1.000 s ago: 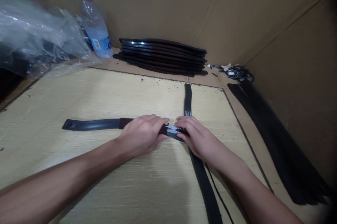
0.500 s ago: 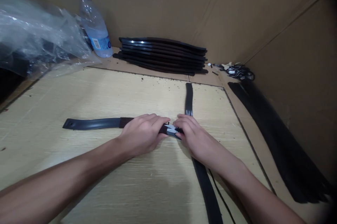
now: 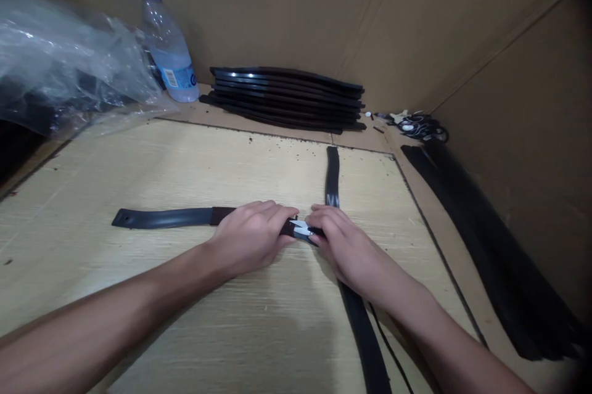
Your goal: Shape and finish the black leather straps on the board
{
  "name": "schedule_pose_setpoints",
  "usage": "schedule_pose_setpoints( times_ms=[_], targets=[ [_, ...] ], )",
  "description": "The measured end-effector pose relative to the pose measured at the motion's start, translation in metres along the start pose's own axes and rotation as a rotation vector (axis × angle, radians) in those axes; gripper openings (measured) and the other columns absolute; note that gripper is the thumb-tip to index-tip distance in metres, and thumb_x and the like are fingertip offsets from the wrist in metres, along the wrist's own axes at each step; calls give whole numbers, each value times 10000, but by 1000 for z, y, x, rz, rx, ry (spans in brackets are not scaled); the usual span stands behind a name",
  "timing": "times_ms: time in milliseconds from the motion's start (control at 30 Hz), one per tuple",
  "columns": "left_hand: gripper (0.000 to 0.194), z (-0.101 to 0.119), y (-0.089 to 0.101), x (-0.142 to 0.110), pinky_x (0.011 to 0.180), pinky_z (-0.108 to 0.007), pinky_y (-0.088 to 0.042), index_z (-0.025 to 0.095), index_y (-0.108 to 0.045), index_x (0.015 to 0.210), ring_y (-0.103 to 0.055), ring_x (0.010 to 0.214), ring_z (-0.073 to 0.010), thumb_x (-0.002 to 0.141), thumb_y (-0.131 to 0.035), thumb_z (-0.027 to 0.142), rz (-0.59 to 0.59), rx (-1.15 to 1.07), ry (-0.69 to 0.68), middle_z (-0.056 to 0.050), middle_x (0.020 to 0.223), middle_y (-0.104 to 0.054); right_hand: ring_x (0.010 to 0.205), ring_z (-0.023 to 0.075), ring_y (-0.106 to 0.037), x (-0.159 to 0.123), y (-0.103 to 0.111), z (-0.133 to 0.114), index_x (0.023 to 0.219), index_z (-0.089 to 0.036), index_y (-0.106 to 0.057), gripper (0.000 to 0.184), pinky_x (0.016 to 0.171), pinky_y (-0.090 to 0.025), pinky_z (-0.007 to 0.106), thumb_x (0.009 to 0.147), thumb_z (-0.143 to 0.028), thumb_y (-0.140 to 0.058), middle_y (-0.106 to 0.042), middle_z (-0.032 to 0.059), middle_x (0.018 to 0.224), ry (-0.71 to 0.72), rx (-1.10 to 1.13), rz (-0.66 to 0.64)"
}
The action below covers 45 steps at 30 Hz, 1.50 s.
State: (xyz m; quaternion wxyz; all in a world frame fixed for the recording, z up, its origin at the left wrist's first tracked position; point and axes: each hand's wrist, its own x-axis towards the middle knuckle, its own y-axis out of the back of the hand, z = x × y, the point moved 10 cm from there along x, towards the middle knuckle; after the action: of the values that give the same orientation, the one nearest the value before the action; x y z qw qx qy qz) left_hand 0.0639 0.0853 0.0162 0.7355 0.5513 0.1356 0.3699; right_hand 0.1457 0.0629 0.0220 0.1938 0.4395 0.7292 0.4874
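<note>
A black strap (image 3: 161,218) lies flat across the pale wooden board (image 3: 139,160), its free end pointing left. My left hand (image 3: 250,237) presses down on its right part. My right hand (image 3: 345,243) grips a small pair of metal snips (image 3: 300,229) whose silver blades meet the strap's end between my two hands. A second black strap (image 3: 331,178) runs from the far edge of the board toward me and passes under my right hand.
A stack of black straps (image 3: 287,98) lies against the cardboard back wall. A water bottle (image 3: 165,42) and crumpled clear plastic bags (image 3: 65,55) are at the far left. More long black straps (image 3: 485,240) lie along the right wall, with small parts (image 3: 416,126) in the corner.
Both hands stay on the strap and snips with hardly any shift. The view has moved slightly.
</note>
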Motion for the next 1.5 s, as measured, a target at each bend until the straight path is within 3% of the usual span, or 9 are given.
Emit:
schedule_pose_setpoints(
  times_ms=[233, 700, 933, 1500],
  targets=[
    [372, -1, 1, 0, 773, -371, -492, 143, -534, 1134, -605, 902, -228, 864, -465, 390, -8, -6, 10, -113, 1004, -646, 1171, 266, -466, -5, 0, 6, 1083, -183, -464, 180, 923, -454, 512, 918, -198, -393, -567, 130, 1066, -43, 5, 113],
    [351, 3, 1, -1, 777, -352, -485, 166, -521, 1146, -605, 903, -214, 857, -481, 361, -18, -30, -1, -93, 1026, -648, 1239, 265, -393, 2, -5, 3, 1062, -193, -464, 154, 970, -425, 518, 916, -187, -417, -574, 101, 1066, 11, 60, 10],
    [355, 2, 1, 0, 767, -365, -491, 142, -526, 1121, -608, 896, -228, 844, -497, 361, -26, -9, 6, -102, 1010, -650, 1189, 254, -448, -5, 4, 7, 1080, -199, -460, 171, 950, -436, 514, 913, -188, -424, -570, 105, 1056, 13, 66, 36],
    [335, 4, 0, 0, 775, -368, -484, 148, -534, 1108, -601, 898, -225, 847, -499, 356, -36, -15, 5, -94, 999, -646, 1184, 240, -443, -9, 1, 8, 1085, -180, -462, 177, 980, -415, 470, 913, -184, -425, -550, 116, 1095, -15, 53, 31]
  ],
)
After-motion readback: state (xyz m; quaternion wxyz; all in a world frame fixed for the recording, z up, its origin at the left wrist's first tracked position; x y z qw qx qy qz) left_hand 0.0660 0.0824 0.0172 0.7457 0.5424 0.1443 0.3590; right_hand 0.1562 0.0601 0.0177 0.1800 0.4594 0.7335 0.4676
